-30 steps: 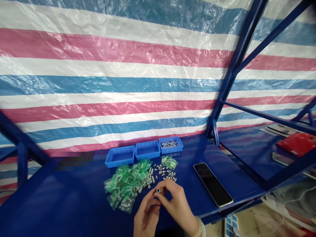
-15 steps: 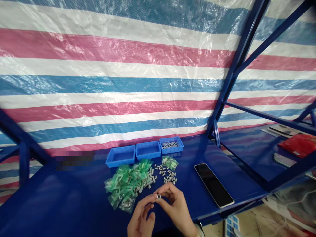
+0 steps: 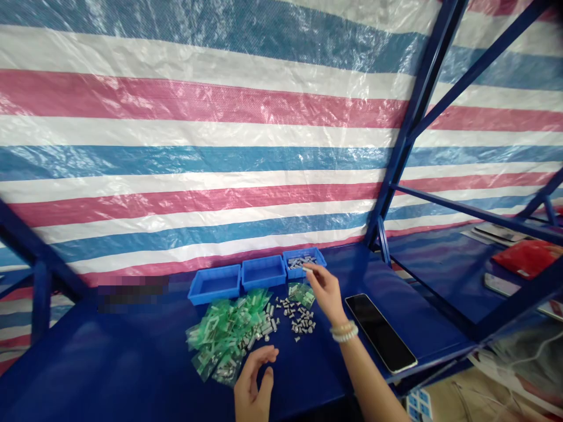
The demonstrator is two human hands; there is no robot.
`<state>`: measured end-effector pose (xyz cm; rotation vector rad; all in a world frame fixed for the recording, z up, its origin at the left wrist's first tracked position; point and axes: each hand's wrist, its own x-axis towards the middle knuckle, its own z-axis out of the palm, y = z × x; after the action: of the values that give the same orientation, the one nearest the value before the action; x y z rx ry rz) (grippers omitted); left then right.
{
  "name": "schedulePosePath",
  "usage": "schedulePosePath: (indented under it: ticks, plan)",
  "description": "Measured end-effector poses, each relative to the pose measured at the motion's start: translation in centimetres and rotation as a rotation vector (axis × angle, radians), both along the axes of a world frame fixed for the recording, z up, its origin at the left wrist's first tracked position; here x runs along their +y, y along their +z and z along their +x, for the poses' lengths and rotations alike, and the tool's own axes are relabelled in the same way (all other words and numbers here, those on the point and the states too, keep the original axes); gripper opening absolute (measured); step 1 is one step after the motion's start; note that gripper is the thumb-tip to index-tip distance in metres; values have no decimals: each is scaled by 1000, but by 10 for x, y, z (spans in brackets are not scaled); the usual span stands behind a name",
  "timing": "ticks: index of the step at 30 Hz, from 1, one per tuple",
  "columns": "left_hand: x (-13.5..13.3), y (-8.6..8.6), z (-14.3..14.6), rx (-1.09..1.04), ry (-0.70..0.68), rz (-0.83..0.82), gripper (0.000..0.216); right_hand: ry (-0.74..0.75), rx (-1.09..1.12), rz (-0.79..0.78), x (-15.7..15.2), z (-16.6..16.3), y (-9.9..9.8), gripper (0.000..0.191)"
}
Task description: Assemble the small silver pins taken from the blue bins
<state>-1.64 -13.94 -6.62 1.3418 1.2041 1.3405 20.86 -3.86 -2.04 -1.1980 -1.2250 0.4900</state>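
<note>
Blue worktop [image 3: 109, 363] is carrying tiny, hard steel bolts [image 3: 299, 319], best pinched by the sides, while the right hand [image 3: 323, 290] is pinching narrow at a blue bin [image 3: 317, 257] and the left hand [image 3: 253, 381] is hanging open.

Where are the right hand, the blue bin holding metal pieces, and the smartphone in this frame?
right hand [image 3: 323, 291], head view, on the back of the hand
blue plastic bin [image 3: 291, 271], head view, on its front wall
smartphone [image 3: 380, 333], head view, on its dark screen
</note>
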Motion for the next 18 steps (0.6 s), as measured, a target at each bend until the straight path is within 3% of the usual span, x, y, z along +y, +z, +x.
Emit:
schedulePosePath:
  ticks: [4, 7, 14, 18]
  plan:
    - [-3, 0, 3, -4, 8, -5, 25, -71, -174, -34, 43, 20, -1, 40]
    - [-3, -2, 6, -56, 94, 23, 26, -71, -327, -63, 43, 15, -13, 50]
    - [3, -7, 0, 33, -27, 37, 21, 290, -752, -76, 8, -35, -26, 21]
    - [2, -9, -3, 50, -24, 59, 19, 380, -909, -96, 8, -51, -24, 23]
